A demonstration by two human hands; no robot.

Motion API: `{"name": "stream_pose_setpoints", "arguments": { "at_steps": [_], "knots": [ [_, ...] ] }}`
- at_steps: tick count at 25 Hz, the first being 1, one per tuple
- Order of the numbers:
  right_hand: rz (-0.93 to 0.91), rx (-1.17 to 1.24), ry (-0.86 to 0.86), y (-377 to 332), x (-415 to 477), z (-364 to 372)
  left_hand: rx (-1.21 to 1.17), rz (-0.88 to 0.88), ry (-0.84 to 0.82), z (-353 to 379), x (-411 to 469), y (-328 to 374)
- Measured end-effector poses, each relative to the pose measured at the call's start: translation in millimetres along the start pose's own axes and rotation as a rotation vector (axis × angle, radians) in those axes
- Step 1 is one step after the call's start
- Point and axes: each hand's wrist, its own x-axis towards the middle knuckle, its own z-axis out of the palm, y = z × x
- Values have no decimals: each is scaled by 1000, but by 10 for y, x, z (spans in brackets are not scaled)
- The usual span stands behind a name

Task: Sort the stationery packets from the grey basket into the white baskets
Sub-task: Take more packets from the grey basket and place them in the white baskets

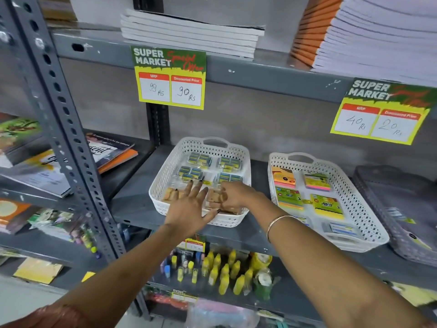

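Two white baskets stand on the grey shelf. The left white basket point(165, 166) holds clear packets of blue-green boxes point(198, 159) at the back and brown packets point(169, 194) at the front. My left hand point(189, 207) is spread flat over its front part, fingers apart. My right hand point(233, 194) reaches in beside it, fingers curled on a clear brown packet point(216, 197). The right white basket point(369, 209) holds sticky-note packets point(289, 196). The grey basket point(378, 185) sits at the far right, partly cut off.
A grey slotted upright point(59, 102) rises at the left. Price signs point(169, 78) hang from the shelf above, which carries stacked notebooks point(189, 34). Glue bottles point(224, 271) fill the shelf below. Books point(111, 150) lie on the left.
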Motion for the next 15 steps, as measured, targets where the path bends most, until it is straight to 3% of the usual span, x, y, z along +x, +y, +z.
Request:
{"name": "stream_pose_setpoints", "arguments": {
  "at_steps": [4, 8, 15],
  "knots": [
    [-4, -9, 16, 47, 1, -57, -14, 11, 2, -35, -5, -15],
    [100, 66, 189, 365, -191, -287, -17, 82, 20, -126, 95, 106],
    [433, 132, 347, 1960, -1095, -468, -115, 355, 83, -187, 382, 1426]
  ]
}}
